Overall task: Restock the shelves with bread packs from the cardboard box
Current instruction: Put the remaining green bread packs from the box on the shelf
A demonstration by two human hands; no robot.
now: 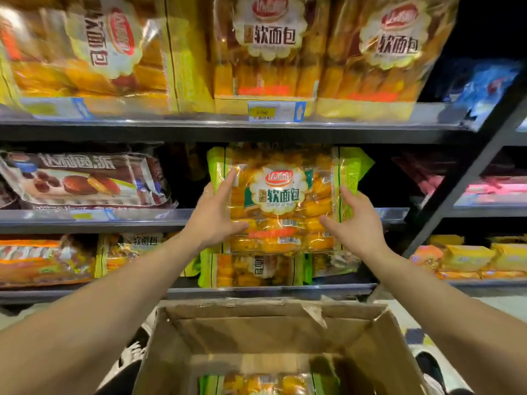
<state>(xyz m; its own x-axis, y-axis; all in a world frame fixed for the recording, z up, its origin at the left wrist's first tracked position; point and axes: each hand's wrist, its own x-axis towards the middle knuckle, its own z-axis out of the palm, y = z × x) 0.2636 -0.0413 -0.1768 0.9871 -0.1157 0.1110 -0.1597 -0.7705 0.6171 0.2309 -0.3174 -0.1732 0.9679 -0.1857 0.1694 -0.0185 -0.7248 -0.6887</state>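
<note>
A yellow and green bread pack (285,195) stands upright at the front of the middle shelf (94,220). My left hand (216,215) grips its left side, fingers up along the front and thumb under the lower part. My right hand (356,220) holds its right side the same way. Below my arms stands the open cardboard box (273,329); one more bread pack (265,384) lies at its bottom. Matching bread packs (268,44) fill the top shelf, and others (251,269) lie on the lower shelf.
Brown cake packs (82,181) lie on the middle shelf to the left. A dark gap (382,183) opens to the right of the held pack. A slanted shelf post (467,178) separates a neighbouring rack with pink and yellow packs (467,260). Price tags (276,111) line the shelf edges.
</note>
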